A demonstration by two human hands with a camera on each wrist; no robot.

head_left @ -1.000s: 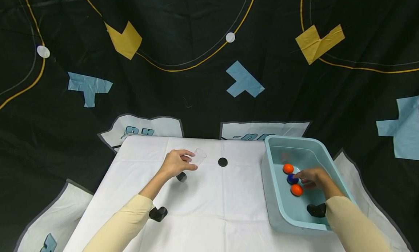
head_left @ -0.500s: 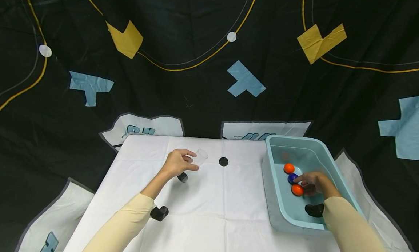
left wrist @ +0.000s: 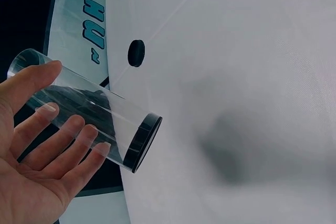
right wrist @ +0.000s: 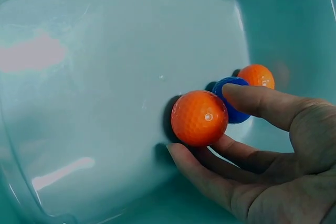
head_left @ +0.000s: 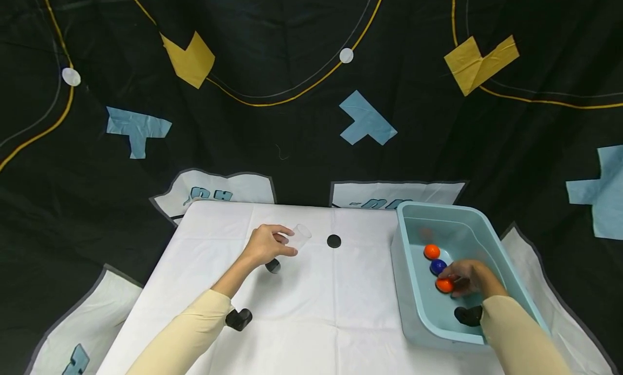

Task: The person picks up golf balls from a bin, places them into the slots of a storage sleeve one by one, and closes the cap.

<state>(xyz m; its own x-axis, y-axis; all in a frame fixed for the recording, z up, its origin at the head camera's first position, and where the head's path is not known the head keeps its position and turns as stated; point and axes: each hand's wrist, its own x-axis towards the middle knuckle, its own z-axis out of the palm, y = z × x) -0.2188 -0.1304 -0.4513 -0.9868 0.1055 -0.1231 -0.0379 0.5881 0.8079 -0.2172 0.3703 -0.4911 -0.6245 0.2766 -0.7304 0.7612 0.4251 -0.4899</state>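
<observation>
My left hand (head_left: 269,244) holds a clear plastic tube (left wrist: 118,111) tilted above the table, thumb on one side and fingers on the other. A black cap (left wrist: 143,142) closes the tube's lower end; the upper end looks open. Inside the pale blue bin (head_left: 408,280), my right hand (head_left: 469,275) reaches down to an orange golf ball (right wrist: 198,118). Its fingers lie along the ball's near side, while the thumb is over a blue golf ball (right wrist: 236,114) beside it. Whether they touch either ball is hard to tell. A second orange golf ball (right wrist: 257,76) sits beyond the blue one.
A loose black disc-shaped cap (head_left: 333,241) lies on the white-covered table (head_left: 365,288), between the tube and the bin. The bin's raised rim (head_left: 413,310) surrounds my right hand. A black cloth (head_left: 292,147) with taped shapes hangs behind the table.
My right hand has shifted from beside the blue golf ball to the nearer orange one, its fingers coming around it. The left hand keeps holding the tube in nearly the same place.
</observation>
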